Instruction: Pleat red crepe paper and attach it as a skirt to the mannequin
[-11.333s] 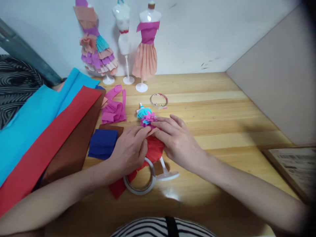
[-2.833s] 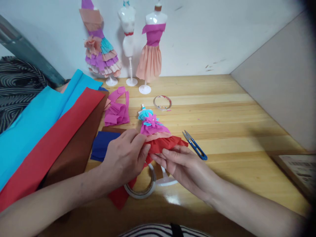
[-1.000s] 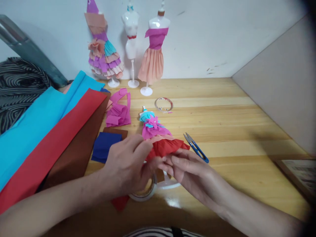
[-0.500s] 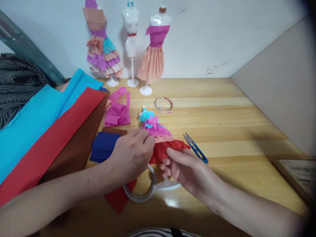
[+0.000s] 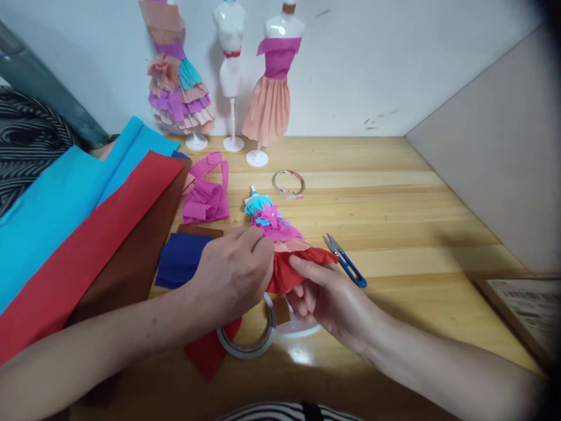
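A small dress form [image 5: 258, 202] leans back on the table in a layered crepe-paper dress [image 5: 284, 231], turquoise at the top, then magenta with a flower, peach and a red ruffle at the hem. My left hand [image 5: 236, 266] is closed at the left edge of the skirt, its fingertips hidden behind the knuckles. With the thumb on top and fingers beneath, my right hand [image 5: 326, 289] pinches the red ruffle [image 5: 289, 275]. Under my left wrist lies a roll of tape [image 5: 248, 351], partly over a red paper piece [image 5: 208, 354].
Blue thread snips [image 5: 346, 263] lie right of the dress. Behind stand three dress forms, one in a peach skirt [image 5: 268, 111]. Long turquoise, red [image 5: 105, 234] and brown sheets cover the left side, beside magenta [image 5: 205, 199] and dark blue pieces [image 5: 182, 260]. A ring-shaped coil [image 5: 288, 183] lies farther back.
My right hand has shifted slightly left along the red ruffle, with its lower fingers curled closer under it. My left hand stays at the skirt's edge. The whole view has shifted a little.
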A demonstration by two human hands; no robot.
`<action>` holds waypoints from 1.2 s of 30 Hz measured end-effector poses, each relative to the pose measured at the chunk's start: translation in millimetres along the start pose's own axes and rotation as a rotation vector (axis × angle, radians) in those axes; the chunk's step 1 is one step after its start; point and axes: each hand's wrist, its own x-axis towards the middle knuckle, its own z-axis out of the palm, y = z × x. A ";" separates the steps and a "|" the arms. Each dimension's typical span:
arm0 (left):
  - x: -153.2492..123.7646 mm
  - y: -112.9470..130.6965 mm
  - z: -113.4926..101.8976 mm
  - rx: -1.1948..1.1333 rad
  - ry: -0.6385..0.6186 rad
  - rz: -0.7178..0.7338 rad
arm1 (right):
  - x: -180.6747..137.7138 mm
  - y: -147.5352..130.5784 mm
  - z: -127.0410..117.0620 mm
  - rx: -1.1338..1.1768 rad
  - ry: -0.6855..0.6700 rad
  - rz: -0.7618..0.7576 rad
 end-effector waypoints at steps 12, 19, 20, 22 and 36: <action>1.7 -1.4 -0.7 -0.013 0.021 -0.040 | 5.3 -0.4 0.4 -0.089 0.076 -0.009; -2.2 3.7 -1.8 0.018 0.015 0.045 | 5.5 1.1 5.3 -0.111 0.103 0.017; -2.9 4.0 -2.3 0.019 0.005 0.057 | 5.3 0.3 6.9 -0.115 0.104 0.011; -3.9 4.4 -3.6 0.014 -0.013 0.075 | 5.4 -1.6 10.0 -0.129 0.109 -0.008; -4.9 5.3 -0.7 -0.011 -0.012 0.125 | 12.0 -1.4 12.2 -0.142 0.103 -0.087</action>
